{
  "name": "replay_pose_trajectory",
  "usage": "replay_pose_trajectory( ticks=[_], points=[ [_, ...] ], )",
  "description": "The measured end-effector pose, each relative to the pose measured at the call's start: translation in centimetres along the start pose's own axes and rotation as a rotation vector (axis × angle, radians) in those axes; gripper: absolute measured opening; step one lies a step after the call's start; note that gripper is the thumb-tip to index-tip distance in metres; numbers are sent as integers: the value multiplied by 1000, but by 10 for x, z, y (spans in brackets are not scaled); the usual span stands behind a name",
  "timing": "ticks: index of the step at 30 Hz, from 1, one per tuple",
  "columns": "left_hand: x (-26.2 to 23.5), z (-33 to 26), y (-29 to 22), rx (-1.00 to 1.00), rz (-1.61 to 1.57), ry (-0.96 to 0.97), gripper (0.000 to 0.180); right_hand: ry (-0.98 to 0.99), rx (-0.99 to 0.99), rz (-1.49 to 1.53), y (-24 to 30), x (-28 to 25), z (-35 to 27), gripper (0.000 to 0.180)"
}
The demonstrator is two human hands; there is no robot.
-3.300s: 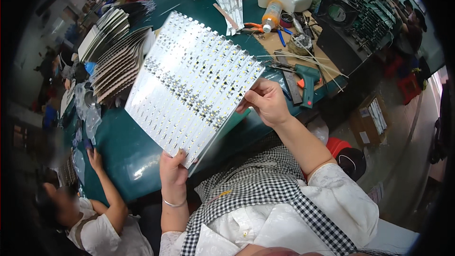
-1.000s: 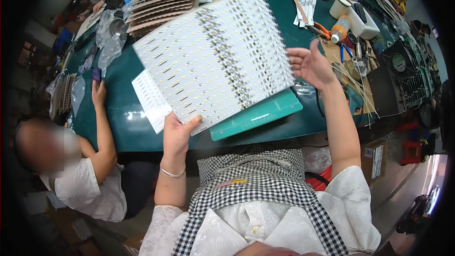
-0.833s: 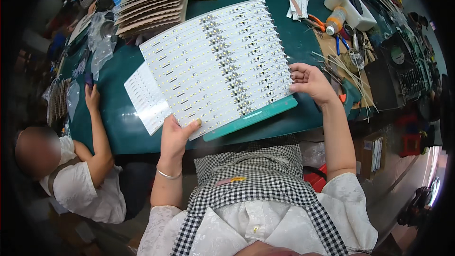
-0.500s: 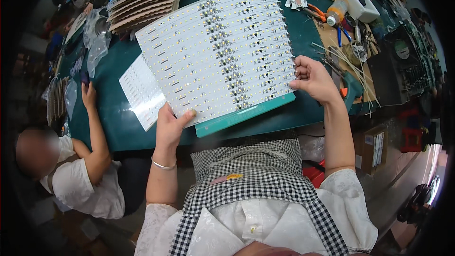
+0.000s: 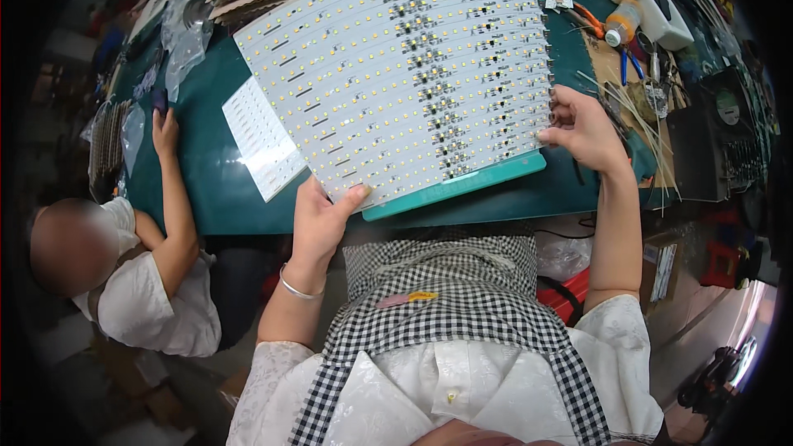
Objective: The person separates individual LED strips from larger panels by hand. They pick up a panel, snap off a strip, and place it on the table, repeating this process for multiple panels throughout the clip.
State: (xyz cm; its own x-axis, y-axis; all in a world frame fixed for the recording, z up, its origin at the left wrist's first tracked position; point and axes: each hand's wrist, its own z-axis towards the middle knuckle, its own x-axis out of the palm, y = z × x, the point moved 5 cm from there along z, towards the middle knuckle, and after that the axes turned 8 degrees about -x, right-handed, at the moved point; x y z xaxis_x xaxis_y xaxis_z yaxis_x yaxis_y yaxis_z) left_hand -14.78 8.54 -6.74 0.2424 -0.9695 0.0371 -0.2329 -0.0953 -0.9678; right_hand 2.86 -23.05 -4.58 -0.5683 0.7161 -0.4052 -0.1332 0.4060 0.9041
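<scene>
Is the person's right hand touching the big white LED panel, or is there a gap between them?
Touching. In the head view the right hand has its fingertips on the right edge of the white LED panel, with no gap visible between them.

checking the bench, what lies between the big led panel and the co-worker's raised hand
In the head view, a smaller white LED panel lies flat on the green table between them.

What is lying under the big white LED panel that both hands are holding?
Under the white LED panel a teal board sticks out along its near edge, resting on the green table. How far the board reaches beneath, and anything else there, is covered.
</scene>
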Motion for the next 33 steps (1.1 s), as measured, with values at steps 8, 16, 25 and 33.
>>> replay_pose_trajectory(
  ticks=[8,16,25,33],
  points=[
    [5,9,4,-50,-21,45,32,-59,-44,-3,5,-5,-11,31],
    [6,-7,-2,98,126,-89,15,-175,-211,-46,6,-3,-26,31],
    [-2,7,2,-42,39,39,37,-146,-269,-25,-7,-7,-16,29],
    [3,12,-7,92,-43,4,63,-199,-274,-163,1,-7,-30,27]
  ],
)
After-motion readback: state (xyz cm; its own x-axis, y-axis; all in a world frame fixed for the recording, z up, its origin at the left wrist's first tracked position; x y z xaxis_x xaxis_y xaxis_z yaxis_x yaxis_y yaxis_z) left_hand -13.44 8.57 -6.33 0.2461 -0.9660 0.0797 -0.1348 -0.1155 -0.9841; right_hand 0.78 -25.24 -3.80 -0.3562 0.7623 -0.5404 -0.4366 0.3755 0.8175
